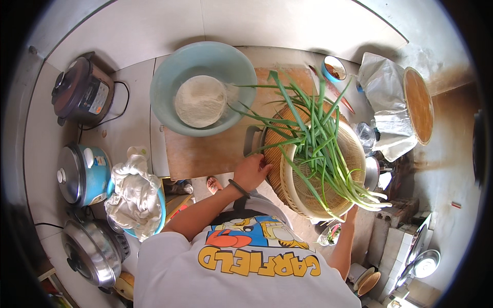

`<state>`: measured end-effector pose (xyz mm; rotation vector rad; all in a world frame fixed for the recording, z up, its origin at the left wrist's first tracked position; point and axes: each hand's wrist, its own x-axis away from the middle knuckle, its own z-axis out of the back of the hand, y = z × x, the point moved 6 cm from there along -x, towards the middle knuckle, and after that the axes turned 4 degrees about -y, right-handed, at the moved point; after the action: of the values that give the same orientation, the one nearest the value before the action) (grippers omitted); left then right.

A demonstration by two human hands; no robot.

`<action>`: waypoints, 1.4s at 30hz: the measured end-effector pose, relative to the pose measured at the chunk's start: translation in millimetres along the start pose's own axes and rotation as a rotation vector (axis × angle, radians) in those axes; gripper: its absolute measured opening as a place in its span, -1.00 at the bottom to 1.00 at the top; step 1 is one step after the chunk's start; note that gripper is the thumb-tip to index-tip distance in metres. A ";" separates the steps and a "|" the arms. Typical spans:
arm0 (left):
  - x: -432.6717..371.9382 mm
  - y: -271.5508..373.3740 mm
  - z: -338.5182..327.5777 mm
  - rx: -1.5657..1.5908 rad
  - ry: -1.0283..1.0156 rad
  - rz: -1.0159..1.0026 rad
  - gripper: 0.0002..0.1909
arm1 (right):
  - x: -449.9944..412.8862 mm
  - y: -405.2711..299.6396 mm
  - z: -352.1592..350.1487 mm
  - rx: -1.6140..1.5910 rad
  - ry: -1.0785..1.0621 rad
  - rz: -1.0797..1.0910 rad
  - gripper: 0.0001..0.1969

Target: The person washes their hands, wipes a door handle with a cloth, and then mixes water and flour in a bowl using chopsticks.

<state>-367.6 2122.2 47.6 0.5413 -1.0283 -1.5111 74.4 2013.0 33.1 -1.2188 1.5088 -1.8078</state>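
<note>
A woven basket [346, 150] with a pale rim holds a bunch of green onions [319, 134], whose leaves hang over its far left side and whose white ends reach past its right rim. My right hand [351, 213] is at the basket's near right rim, mostly hidden beneath it. Under the basket's left part lies a round woven reed tray [274, 175]. My left hand [252, 171] is beside that tray's left edge, fingers curled; whether it grips anything is unclear. Farther off, a large blue-green basin [161, 96] holds a bowl of flour [201, 101].
A wooden board [204, 154] lies under the basin. Rice cooker [83, 175], pressure cooker [83, 92], electric pan [92, 252] and a cloth-covered blue basket [162, 208] stand left. Beyond the onions are a knife [339, 94] and a small bowl [334, 69]; a brick stove [389, 227] stands right.
</note>
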 end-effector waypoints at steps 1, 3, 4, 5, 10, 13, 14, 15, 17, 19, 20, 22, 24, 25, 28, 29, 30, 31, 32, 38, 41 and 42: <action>-2.2 -2.4 4.3 -0.064 0.009 -0.005 -0.64 | -0.1 3.9 -4.2 -0.003 -0.003 -0.006 -0.59; -6.5 -4.2 4.9 -0.196 -0.094 -0.049 -0.64 | -0.9 6.5 -7.6 -0.006 -0.005 -0.014 -0.60; -7.9 -2.1 6.8 -0.327 -0.191 -0.095 -0.63 | -0.7 9.3 -10.2 -0.011 -0.009 -0.017 -0.60; -7.3 -1.0 16.0 -0.335 -0.191 -0.089 -0.63 | 0.2 12.7 -12.8 -0.015 -0.007 -0.026 -0.60; 17.3 47.4 83.2 -0.182 -0.919 -0.335 -0.66 | 6.3 20.1 -12.0 -0.013 0.004 -0.051 -0.62; -43.2 12.3 180.1 -0.256 -0.466 -0.288 -0.77 | 11.2 20.0 -13.0 0.007 0.012 -0.061 -0.62; -72.5 -2.4 214.9 -0.391 -0.176 -0.257 -0.84 | 10.7 15.7 -18.6 0.033 0.010 -0.059 -0.62; -95.0 7.3 240.7 -0.414 0.010 -0.056 -0.79 | 10.9 15.2 -22.1 0.035 0.016 -0.058 -0.62; -140.9 -7.4 261.0 -0.706 0.116 -0.068 -0.81 | 11.2 7.9 -25.9 -0.104 0.095 0.035 -0.67; -176.9 -34.7 249.5 -0.820 0.095 -0.202 -0.80 | 17.8 17.2 -1.7 0.028 0.176 -0.061 -0.65; -192.8 -40.0 235.9 -0.936 0.066 -0.346 -0.78 | 25.3 30.0 24.7 0.090 0.232 -0.108 -0.65; -221.0 -52.1 216.0 -0.969 -0.064 -0.291 -0.74 | 38.6 61.8 78.2 0.183 0.233 -0.159 -0.66; -240.5 -70.6 197.0 -1.068 -0.251 -0.143 -0.71 | 60.2 74.8 92.9 0.213 0.186 -0.158 -0.68; -245.7 -74.6 193.7 -1.069 -0.252 -0.149 -0.71 | 79.4 79.1 94.3 0.217 0.264 -0.237 -0.72; -254.4 -90.2 187.5 -1.122 -0.377 -0.012 -0.74 | 131.0 93.5 86.1 0.232 0.434 -0.339 -0.78; -251.9 -87.5 187.2 -1.154 -0.368 -0.068 -0.81 | 145.6 98.7 88.8 0.244 0.513 -0.364 -0.81; -247.9 -83.8 188.3 -1.185 -0.361 -0.121 -0.87 | 157.0 106.4 91.8 0.241 0.520 -0.369 -0.81; -247.3 -80.5 189.4 -1.188 -0.368 -0.128 -0.87 | 166.7 118.2 93.4 0.249 0.521 -0.408 -0.83; -245.8 -79.7 189.9 -1.190 -0.416 -0.113 -0.91 | 174.1 128.7 95.5 0.258 0.520 -0.446 -0.85; -228.3 -57.6 248.8 -1.192 -0.486 -0.010 -0.87 | 180.3 174.7 99.5 0.547 0.444 -0.512 -0.85; -214.3 -84.8 299.0 -1.021 -0.378 0.022 -0.86 | 165.1 201.9 115.3 0.657 0.334 -0.481 -0.84; -209.8 -94.9 316.6 -0.882 -0.290 0.013 -0.83 | 158.0 207.8 116.8 0.708 0.284 -0.463 -0.85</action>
<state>-628.8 2411.5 84.4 -0.3118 -0.4734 -1.8715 62.4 1767.8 -113.6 -1.0122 0.5898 -2.5932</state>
